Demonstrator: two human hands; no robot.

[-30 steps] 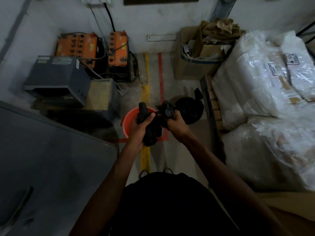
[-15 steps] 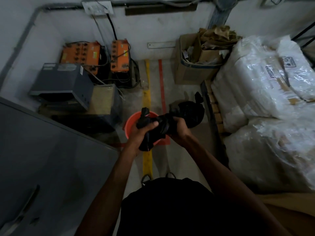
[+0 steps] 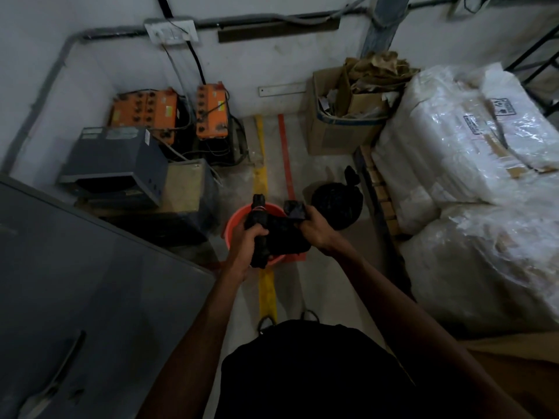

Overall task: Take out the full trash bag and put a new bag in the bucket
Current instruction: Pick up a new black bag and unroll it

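Observation:
An orange-red bucket [image 3: 234,220] stands on the floor below my hands. A crumpled new black bag [image 3: 279,234] is stretched between both hands above the bucket. My left hand [image 3: 249,238] is closed around a bunched, rolled part of it that sticks up past my fist. My right hand [image 3: 311,223] pinches the other end. The full black trash bag [image 3: 337,204], knotted at the top, sits on the floor just right of the bucket. The bucket's inside is mostly hidden by the bag and my hands.
A grey cabinet [image 3: 75,297] fills the near left. A grey unit [image 3: 115,164] and orange batteries [image 3: 211,111] with cables stand at the back left. A cardboard box [image 3: 338,131] of scrap and plastic-wrapped bundles [image 3: 469,176] on a pallet line the right. Yellow and red floor stripes [image 3: 261,164] run forward.
The camera has tilted up, showing more wall. My hands have pulled a little apart, spreading the new bag wider over the bucket.

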